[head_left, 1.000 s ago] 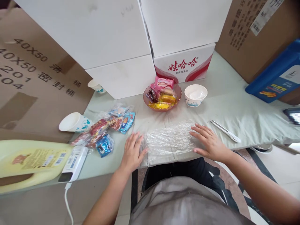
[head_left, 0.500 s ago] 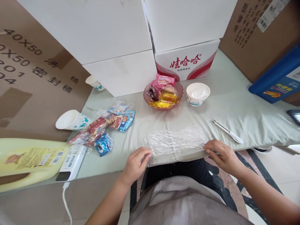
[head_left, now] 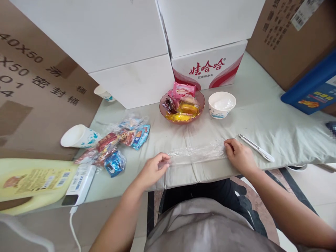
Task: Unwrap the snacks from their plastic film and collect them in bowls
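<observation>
The plastic wrap point(head_left: 196, 153) is a clear, crinkled film that now shows as a narrow band running left to right on the pale green cloth point(head_left: 262, 119), near the front edge of the table. The left hand point(head_left: 152, 170) pinches its left end between thumb and fingers, and the right hand point(head_left: 238, 156) grasps its right end with curled fingers. A second ago the film lay as a wide flat sheet with both hands pressed open on top of it; half a second ago the hands were gripping its near corners at the table edge. Since then the sheet has been folded or gathered away from the person, so that it looks far thinner, and both hands have moved a little farther onto the table. Just right of the right hand lies a white pen point(head_left: 257, 148), close to the fingers but apart from them. Farther back stand a brown glass bowl point(head_left: 162, 105) of wrapped snacks and a white paper bowl point(head_left: 222, 105), unchanged.
</observation>
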`<state>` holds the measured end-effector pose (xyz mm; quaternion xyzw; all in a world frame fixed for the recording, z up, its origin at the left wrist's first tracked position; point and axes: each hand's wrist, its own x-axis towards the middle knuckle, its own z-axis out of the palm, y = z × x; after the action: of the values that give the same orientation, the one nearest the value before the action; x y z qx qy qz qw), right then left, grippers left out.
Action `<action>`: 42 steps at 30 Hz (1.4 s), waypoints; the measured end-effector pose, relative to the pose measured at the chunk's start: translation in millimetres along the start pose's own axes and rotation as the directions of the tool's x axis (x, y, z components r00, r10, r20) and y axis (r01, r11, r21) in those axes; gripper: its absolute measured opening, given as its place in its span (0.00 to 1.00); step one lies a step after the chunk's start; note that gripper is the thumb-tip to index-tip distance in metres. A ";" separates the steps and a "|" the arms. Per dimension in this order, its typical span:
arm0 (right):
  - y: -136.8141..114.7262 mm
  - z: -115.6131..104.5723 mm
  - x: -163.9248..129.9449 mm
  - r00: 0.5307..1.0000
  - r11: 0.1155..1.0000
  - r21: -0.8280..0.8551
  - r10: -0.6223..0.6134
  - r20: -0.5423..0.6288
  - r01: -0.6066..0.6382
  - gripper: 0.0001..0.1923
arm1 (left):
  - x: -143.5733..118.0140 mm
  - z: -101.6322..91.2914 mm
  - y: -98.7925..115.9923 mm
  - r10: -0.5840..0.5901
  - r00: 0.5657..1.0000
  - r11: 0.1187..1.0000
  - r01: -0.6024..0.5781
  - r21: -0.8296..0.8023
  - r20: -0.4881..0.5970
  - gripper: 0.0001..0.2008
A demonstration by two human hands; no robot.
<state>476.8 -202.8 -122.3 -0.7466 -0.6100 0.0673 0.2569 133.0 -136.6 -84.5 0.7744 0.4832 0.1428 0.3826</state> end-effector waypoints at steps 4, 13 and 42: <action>-6.0 9.4 7.7 1.000 0.987 -0.162 0.018 0.015 -0.016 0.14 | 7.3 8.9 -8.3 -0.112 0.984 0.981 0.131 0.140 -0.135 0.12; -25.2 2.9 7.4 0.901 0.900 -0.183 -0.420 -0.111 0.396 0.19 | 5.2 27.0 27.6 0.318 0.847 0.795 0.006 0.607 -0.426 0.21; -29.0 -71.8 -80.6 0.717 0.686 0.443 -0.685 0.127 0.577 0.17 | -17.6 109.8 46.8 0.555 0.810 0.759 -0.587 0.282 0.190 0.20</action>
<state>461.3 -297.1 -64.3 -0.4066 -0.8369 0.1938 0.3110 219.1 -212.8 -120.8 0.9429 0.2222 0.1336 0.2092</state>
